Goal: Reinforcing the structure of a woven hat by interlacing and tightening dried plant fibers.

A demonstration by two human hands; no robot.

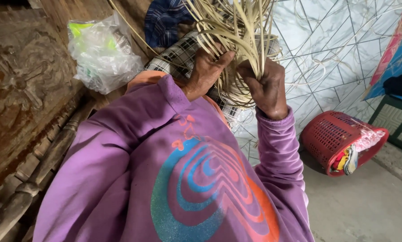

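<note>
I look down over my purple sweatshirt (133,170) with a coloured swirl print. A half-woven piece of pale bamboo strips (236,54) rests on my lap over checked cloth (183,54), its loose ends fanning upward. My left hand (207,71) grips the woven part from the left, thumb pressed across the strips. On the other side, my right hand (266,87) pinches a bunch of the strips. Both hands close around the weaving, which hides the fingertips.
A clear plastic bag (102,51) with green items lies against a carved wooden surface (21,89) on the left. A red plastic basket (340,139) with cloth inside lies tipped on the concrete floor at right. Thin strips trail over marble-patterned tiles (340,58).
</note>
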